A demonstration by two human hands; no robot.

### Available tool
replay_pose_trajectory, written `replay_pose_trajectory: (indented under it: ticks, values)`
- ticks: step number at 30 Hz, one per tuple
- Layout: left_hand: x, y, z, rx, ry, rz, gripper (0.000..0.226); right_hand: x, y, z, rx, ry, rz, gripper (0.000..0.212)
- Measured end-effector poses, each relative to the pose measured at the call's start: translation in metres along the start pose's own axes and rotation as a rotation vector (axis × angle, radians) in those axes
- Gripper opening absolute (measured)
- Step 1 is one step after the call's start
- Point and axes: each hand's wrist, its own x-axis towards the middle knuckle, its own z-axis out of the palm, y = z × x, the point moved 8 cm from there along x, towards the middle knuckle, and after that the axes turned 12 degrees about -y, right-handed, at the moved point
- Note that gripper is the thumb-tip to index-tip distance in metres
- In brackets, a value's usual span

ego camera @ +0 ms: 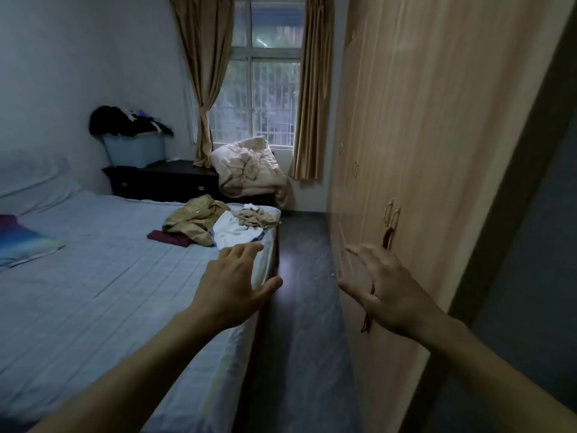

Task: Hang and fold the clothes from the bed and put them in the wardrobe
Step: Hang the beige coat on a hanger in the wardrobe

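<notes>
A heap of crumpled clothes sits at the bed's (93, 276) far right corner, near one o'clock: a khaki jacket (195, 220), a white garment (232, 229) just right of it, a tan piece (257, 217) overlapping that, and a folded maroon cloth (168, 238) at the left. The light-wood wardrobe (421, 151) stands at three o'clock, doors shut.

Bare forearms; no sleeves, unadorned hands

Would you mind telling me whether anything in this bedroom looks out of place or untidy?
Yes: a loose heap of clothes lies crumpled at the far corner of the bed, unfolded. A rumpled quilt is piled below the window, and dark garments spill over a blue storage box. The wardrobe doors are closed.
</notes>
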Motion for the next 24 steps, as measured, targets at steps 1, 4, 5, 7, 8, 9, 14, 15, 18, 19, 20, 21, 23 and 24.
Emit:
replay_pose_trajectory:
  ticks: [1,4,5,7,8,9,14,15,18,19,20,21,23,24]
  values:
    - [0.006,-0.003,0.003,-0.008,-0.004,0.005,0.078,0.005,0.003,0.002,0.017,-0.002,0.006,0.073]
    - [0.037,-0.022,0.018,-0.012,-0.031,-0.004,0.077,0.037,0.015,0.014,0.029,-0.032,0.028,0.074]
    - [0.050,-0.029,0.023,-0.019,-0.040,-0.007,0.077,0.051,0.018,0.019,0.026,-0.040,0.031,0.074]
    - [0.078,-0.040,0.029,-0.029,-0.037,0.008,0.076,0.078,0.021,0.024,0.009,-0.038,0.032,0.073]
    - [0.092,-0.046,0.029,-0.034,-0.025,0.020,0.075,0.093,0.022,0.025,0.000,-0.035,0.043,0.073]
    - [0.107,-0.052,0.029,-0.041,-0.010,0.032,0.074,0.107,0.024,0.026,-0.008,-0.030,0.054,0.073]
    - [0.180,-0.087,0.028,-0.091,0.001,0.065,0.070,0.183,0.031,0.036,-0.008,-0.032,0.090,0.072]
    - [0.194,-0.095,0.028,-0.091,0.007,0.069,0.070,0.198,0.032,0.039,-0.011,-0.031,0.098,0.072]
    - [0.229,-0.118,0.029,-0.118,0.007,0.063,0.070,0.242,0.039,0.046,-0.012,-0.025,0.102,0.072]
    - [0.238,-0.125,0.031,-0.127,0.004,0.062,0.069,0.255,0.042,0.049,-0.015,-0.026,0.101,0.072]
    - [0.247,-0.131,0.034,-0.131,-0.006,0.061,0.068,0.268,0.045,0.051,-0.018,-0.033,0.097,0.072]
    - [0.256,-0.137,0.037,-0.128,-0.008,0.061,0.068,0.280,0.048,0.053,-0.019,-0.039,0.090,0.072]
    - [0.278,-0.150,0.045,-0.118,-0.007,0.055,0.069,0.307,0.056,0.056,-0.014,-0.036,0.070,0.072]
    - [0.290,-0.157,0.049,-0.115,-0.010,0.044,0.069,0.320,0.061,0.057,-0.001,-0.029,0.067,0.071]
